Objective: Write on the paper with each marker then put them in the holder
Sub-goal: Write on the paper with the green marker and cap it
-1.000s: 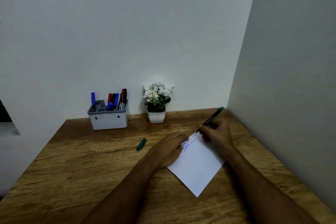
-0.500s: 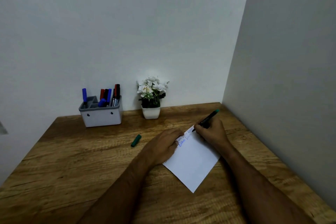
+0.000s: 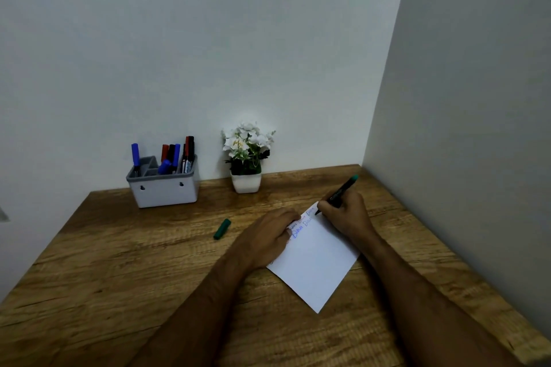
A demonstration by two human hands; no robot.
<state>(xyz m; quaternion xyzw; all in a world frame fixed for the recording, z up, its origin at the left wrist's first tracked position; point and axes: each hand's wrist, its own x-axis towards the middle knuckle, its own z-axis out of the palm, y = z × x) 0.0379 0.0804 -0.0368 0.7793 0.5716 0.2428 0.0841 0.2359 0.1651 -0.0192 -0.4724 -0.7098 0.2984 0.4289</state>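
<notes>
A white sheet of paper (image 3: pixel 316 262) lies at an angle on the wooden desk (image 3: pixel 119 262), with red and blue writing near its top corner. My right hand (image 3: pixel 347 211) grips a black marker with a green end (image 3: pixel 343 188), its tip touching the paper's top corner. My left hand (image 3: pixel 268 235) rests flat on the paper's left edge. The marker's green cap (image 3: pixel 222 228) lies on the desk to the left of my left hand. A grey and white holder (image 3: pixel 164 188) at the back left has several blue, red and black markers standing in it.
A small white pot of white flowers (image 3: pixel 247 158) stands against the back wall, right of the holder. A grey wall (image 3: pixel 462 128) runs close along the desk's right edge.
The view has shifted a little. My right hand with the marker stays at the paper's top corner, moving slightly as it writes. My left hand stays on the paper.
</notes>
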